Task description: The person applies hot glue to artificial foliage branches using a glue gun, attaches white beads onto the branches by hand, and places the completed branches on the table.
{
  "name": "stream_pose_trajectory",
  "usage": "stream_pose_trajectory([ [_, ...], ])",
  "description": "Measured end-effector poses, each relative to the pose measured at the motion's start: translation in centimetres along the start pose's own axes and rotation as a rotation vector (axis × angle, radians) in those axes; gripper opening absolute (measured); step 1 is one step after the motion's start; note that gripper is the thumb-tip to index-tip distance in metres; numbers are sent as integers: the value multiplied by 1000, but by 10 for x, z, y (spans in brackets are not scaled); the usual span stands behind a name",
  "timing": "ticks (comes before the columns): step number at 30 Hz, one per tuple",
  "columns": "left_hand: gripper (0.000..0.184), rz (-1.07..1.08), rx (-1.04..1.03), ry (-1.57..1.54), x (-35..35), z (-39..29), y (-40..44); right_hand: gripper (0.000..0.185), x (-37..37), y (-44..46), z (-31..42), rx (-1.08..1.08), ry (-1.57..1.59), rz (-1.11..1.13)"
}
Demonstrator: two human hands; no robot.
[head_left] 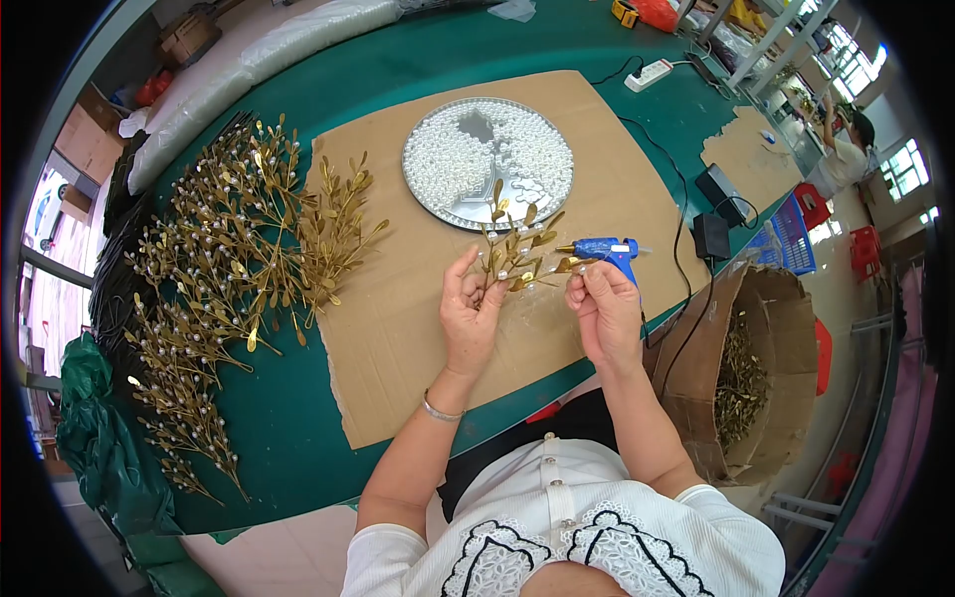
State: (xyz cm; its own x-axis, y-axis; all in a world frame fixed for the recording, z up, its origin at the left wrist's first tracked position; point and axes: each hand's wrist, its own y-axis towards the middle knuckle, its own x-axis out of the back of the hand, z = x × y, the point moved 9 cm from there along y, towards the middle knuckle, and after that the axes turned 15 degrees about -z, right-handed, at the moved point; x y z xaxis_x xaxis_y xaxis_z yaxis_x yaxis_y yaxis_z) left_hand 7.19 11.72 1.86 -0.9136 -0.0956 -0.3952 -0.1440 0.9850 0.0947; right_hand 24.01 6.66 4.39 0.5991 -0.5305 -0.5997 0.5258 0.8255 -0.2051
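Observation:
My left hand (470, 316) is closed around a gold artificial leaf spray (515, 239) with a few white pearl beads on it, held up over the cardboard sheet. Just right of it, my right hand (607, 308) is raised with thumb and forefinger pinched beside a gold leaf tip; what sits between those fingers is too small to make out. Behind that hand a blue glue gun (605, 247) lies on the cardboard, its nozzle pointing left. Beyond the spray stands a round tray (411, 184) of white pearl beads, with bare patches showing its shiny bottom.
Many pearl-beaded gold sprays (214, 239) lie left on the green table (284, 428), beside plainer sprays (343, 224) on the cardboard sheet (393, 388). At right are black adapters (710, 237), cables, a blue basket (791, 236) and a carton (686, 418) of sprays. Another person (846, 159) sits far right.

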Motion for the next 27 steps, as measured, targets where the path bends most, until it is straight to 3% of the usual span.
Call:
stream_pose_trajectory([
  [7, 48, 6, -25, 32, 0, -3, 0, 7, 4, -2, 6, 61, -72, -63],
  [9, 48, 5, -26, 35, 0, -3, -1, 6, 2, -2, 16, 197, -176, -29],
  [15, 49, 15, -42, 47, 0, -6, -1, 5, 5, 0, 22, 279, -294, -33],
  [27, 49, 10, -56, 65, 2, -4, 0, 9, 7, 2, 19, 270, -306, -19],
])
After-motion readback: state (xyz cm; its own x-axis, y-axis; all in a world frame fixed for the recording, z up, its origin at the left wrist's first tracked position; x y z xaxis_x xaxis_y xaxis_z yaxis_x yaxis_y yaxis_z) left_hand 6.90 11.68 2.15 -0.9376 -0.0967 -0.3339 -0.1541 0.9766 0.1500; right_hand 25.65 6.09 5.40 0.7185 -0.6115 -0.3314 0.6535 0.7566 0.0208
